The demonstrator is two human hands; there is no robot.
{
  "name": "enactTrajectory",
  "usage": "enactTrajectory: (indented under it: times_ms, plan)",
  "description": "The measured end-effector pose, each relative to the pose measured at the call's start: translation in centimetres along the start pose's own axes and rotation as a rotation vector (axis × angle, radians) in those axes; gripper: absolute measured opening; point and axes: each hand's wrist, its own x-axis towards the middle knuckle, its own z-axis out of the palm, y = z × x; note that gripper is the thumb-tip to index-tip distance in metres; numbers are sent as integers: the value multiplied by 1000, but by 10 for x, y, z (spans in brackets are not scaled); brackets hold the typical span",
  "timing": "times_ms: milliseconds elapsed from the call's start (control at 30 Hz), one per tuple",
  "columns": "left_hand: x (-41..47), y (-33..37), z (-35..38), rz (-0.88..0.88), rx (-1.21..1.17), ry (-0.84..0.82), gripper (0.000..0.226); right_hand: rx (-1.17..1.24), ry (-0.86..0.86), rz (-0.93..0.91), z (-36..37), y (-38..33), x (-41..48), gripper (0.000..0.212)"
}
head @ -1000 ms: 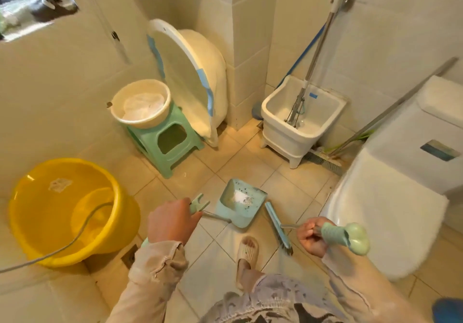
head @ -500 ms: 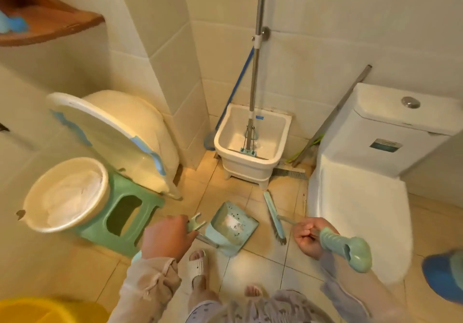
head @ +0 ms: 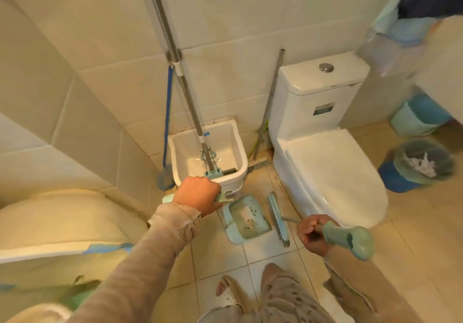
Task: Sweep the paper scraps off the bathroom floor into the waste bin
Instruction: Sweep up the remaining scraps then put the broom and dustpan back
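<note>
My left hand (head: 198, 194) grips the handle of a pale green dustpan (head: 246, 218), which rests on the floor tiles in front of the mop basin. White paper scraps (head: 248, 213) lie inside the pan. My right hand (head: 312, 232) is closed around the green handle of a small broom (head: 278, 216), whose brush head lies on the floor just right of the pan. A waste bin (head: 423, 163) with a clear liner and crumpled paper inside stands at the far right, beyond the toilet.
A white toilet (head: 323, 169) stands between the pan and the bin. A white mop basin (head: 208, 157) with a metal mop pole sits against the back wall. A second blue bin (head: 418, 115) is at the far right. A tilted tub (head: 65, 225) fills the left. My feet are at the bottom.
The view has swung to the right, so the yellow basin and green stool have left the frame and the waste bin has appeared. Both hands keep their grip on pan and broom.
</note>
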Motion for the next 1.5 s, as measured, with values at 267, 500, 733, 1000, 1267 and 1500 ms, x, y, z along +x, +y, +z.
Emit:
enactTrajectory:
  times_ms: [267, 500, 733, 1000, 1267, 1500]
  plan:
    - [101, -7, -47, 473, 374, 31, 28, 202, 28, -102, 16, -7, 3, 19]
    - [166, 4, -81, 626, 543, 73, 17, 633, -108, -61, 37, -44, 0, 51]
    - [204, 14, -116, 691, 649, 243, 16, 747, -96, -31, 72, -90, 23, 47]
    - [278, 9, -120, 759, 677, 235, 15, 503, -109, 53, 132, -127, 43, 15]
    - [330, -15, -121, 906, 590, 464, 29, 636, -148, 11, 185, -149, 68, 19]
    - [359, -23, -146, 1192, 579, 552, 31, 982, -61, -186, 196, -161, 73, 37]
